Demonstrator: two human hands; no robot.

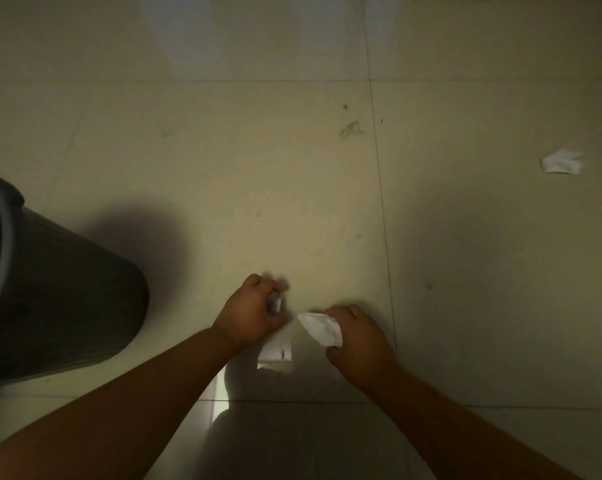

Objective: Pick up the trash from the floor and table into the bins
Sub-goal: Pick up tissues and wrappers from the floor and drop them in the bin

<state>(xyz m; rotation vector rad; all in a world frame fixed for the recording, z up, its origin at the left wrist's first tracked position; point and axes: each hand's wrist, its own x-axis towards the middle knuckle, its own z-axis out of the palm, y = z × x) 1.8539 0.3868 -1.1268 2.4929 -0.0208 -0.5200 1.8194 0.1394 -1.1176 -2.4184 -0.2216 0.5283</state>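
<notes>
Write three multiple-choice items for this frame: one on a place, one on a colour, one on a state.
1. Where is the bin relative to the left hand?
A) to its right
B) to its left
C) directly under it

2. What colour is the loose paper scrap on the floor at far right?
A) red
B) black
C) white

3. What is the right hand doing?
A) gripping crumpled paper
B) lying flat and empty
C) resting on the bin

Answers: B, the bin stands at the picture's left edge; C, the scrap shows white against beige tiles; A, the fingers curl round the wad.
</notes>
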